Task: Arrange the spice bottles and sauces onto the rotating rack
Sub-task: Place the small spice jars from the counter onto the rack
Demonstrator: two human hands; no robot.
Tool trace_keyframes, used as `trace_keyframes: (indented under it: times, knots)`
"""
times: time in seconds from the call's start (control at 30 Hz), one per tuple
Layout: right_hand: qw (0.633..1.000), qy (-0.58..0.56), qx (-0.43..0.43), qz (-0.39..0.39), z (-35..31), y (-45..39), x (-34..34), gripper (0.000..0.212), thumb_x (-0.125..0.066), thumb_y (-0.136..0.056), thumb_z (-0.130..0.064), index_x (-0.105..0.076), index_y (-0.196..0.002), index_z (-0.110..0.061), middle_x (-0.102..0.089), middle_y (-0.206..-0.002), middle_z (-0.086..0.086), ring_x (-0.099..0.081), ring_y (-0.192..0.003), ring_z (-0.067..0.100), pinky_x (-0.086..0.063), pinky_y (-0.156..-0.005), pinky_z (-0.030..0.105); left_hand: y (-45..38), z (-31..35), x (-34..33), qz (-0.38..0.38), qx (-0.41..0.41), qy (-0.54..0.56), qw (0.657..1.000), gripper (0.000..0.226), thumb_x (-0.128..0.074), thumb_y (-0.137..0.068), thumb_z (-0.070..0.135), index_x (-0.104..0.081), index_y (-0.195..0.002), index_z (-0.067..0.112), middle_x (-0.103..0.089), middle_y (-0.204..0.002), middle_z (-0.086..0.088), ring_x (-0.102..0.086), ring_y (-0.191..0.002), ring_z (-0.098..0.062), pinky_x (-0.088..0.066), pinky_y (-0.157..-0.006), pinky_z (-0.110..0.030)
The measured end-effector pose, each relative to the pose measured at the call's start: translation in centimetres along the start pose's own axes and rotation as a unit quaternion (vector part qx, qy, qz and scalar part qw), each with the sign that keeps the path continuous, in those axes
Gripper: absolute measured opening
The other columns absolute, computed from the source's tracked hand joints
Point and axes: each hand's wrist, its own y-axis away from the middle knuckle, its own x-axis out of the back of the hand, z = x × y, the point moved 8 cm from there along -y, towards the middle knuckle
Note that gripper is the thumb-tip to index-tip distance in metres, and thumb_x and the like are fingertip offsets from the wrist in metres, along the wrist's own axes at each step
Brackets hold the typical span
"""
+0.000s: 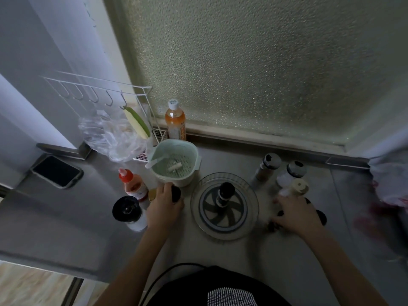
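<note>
Window: frosted pebbled glass ahead of me, dim greenish light.
Tabletop: my grey steel surface.
Left wall: white wire hook rack.

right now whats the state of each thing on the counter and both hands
rotating rack: holds one dark-capped bottle, upright
left hand: closed on a black-capped bottle
right hand: blurred, over small dark bottles; grip unclear
red-capped sauce bottle: upright, capped
green strainer tub: open
phone: screen dark

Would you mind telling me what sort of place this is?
Probably a home kitchen counter by a frosted window: a steel worktop, sauce bottles, and a hook rack.
</note>
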Motion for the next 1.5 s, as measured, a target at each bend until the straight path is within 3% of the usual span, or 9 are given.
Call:
trace_keyframes:
  times: [0.1,0.3,0.67,0.8,0.87,1.03,1.17,1.27,1.5]
  knots:
    - [0.998,-0.029,0.004,-0.056,0.4,0.3,-2.0,0.051,-0.069,-0.073,-0.039,-0.050,-0.118,-0.025,-0.058,-0.116,0.004,-0.053,-0.107,0.025,-0.046,-0.079,0.035,0.2,1.2,0.6,0.024,-0.026,0.016,0.999,0.036,-0.062,-0.082,0.031,-0.048,-0.110,0.015,-0.055,-0.114,-0.009,-0.061,-0.088,-0.032,-0.048,-0.063,-0.038]
    - [0.993,-0.121,0.016,0.000,0.2,-0.2,-1.4,0.035,-0.066,-0.073,-0.022,-0.055,-0.106,-0.020,-0.061,-0.107,0.007,-0.056,-0.096,0.025,-0.051,-0.075,0.038,0.9,4.6,1.1,0.031,-0.095,0.064,0.993,0.042,-0.067,-0.079,0.031,-0.050,-0.114,0.015,-0.056,-0.114,-0.007,-0.063,-0.084,-0.031,-0.053,-0.064,-0.040]
    - [0.993,-0.108,0.022,-0.036,-0.7,0.2,-1.4,0.045,-0.070,-0.074,-0.036,-0.052,-0.113,-0.026,-0.061,-0.115,0.002,-0.057,-0.104,0.023,-0.051,-0.080,0.040,-1.6,6.0,-3.0,-0.093,-0.119,0.026,0.988,0.051,-0.064,-0.080,0.023,-0.045,-0.127,0.015,-0.051,-0.127,-0.011,-0.055,-0.110,-0.031,-0.049,-0.086,-0.042]
    - [0.994,-0.060,0.064,0.062,-3.4,0.7,2.2,0.049,-0.066,-0.079,-0.042,-0.048,-0.122,-0.028,-0.060,-0.122,0.002,-0.056,-0.110,0.024,-0.049,-0.085,0.040,-1.8,5.9,-3.2,-0.089,-0.131,0.010,0.987,0.054,-0.063,-0.079,0.024,-0.044,-0.129,0.017,-0.049,-0.128,-0.009,-0.055,-0.109,-0.030,-0.051,-0.084,-0.042]
    - [0.985,-0.093,0.113,0.097,-5.8,0.4,3.6,0.052,-0.068,-0.080,-0.036,-0.045,-0.126,-0.028,-0.057,-0.126,0.005,-0.053,-0.114,0.026,-0.047,-0.089,0.040,-1.9,5.5,-3.3,-0.085,-0.123,0.009,0.989,0.064,-0.064,-0.079,0.024,-0.036,-0.136,0.019,-0.045,-0.130,-0.008,-0.057,-0.106,-0.031,-0.052,-0.081,-0.044]
    - [0.952,-0.189,0.240,-0.023,-13.0,-1.7,1.0,0.067,-0.072,-0.078,-0.023,-0.039,-0.136,-0.025,-0.042,-0.144,0.001,-0.039,-0.131,0.021,-0.033,-0.108,0.033,-1.2,4.3,-2.8,-0.055,-0.100,0.046,0.992,0.073,-0.060,-0.084,0.030,-0.017,-0.142,0.025,-0.028,-0.141,-0.009,-0.063,-0.092,-0.034,-0.052,-0.069,-0.044]
    - [0.948,-0.220,0.227,0.024,-14.2,-3.6,0.2,0.044,-0.067,-0.079,-0.017,-0.050,-0.119,-0.023,-0.057,-0.125,0.006,-0.052,-0.116,0.025,-0.041,-0.095,0.035,0.8,1.5,-3.6,-0.029,-0.014,0.072,0.997,0.068,-0.058,-0.086,0.032,-0.021,-0.139,0.014,-0.038,-0.135,-0.018,-0.058,-0.102,-0.042,-0.051,-0.071,-0.047]
    - [0.940,-0.266,0.198,0.076,-13.9,-4.7,1.4,0.040,-0.067,-0.079,-0.016,-0.046,-0.111,-0.026,-0.058,-0.114,0.009,-0.057,-0.102,0.026,-0.048,-0.087,0.039,1.9,-0.4,-6.5,-0.138,0.071,0.052,0.987,0.070,-0.058,-0.085,0.037,-0.020,-0.137,0.009,-0.051,-0.130,-0.021,-0.056,-0.112,-0.039,-0.047,-0.086,-0.045]
    - [0.938,-0.281,0.197,0.048,-15.3,-6.7,2.7,0.036,-0.065,-0.083,-0.016,-0.041,-0.109,-0.017,-0.058,-0.107,0.011,-0.053,-0.091,0.021,-0.042,-0.076,0.032,2.2,0.3,-9.0,-0.214,0.043,0.092,0.971,0.044,-0.051,-0.088,0.026,-0.035,-0.124,0.007,-0.059,-0.121,-0.021,-0.059,-0.107,-0.037,-0.050,-0.082,-0.040]
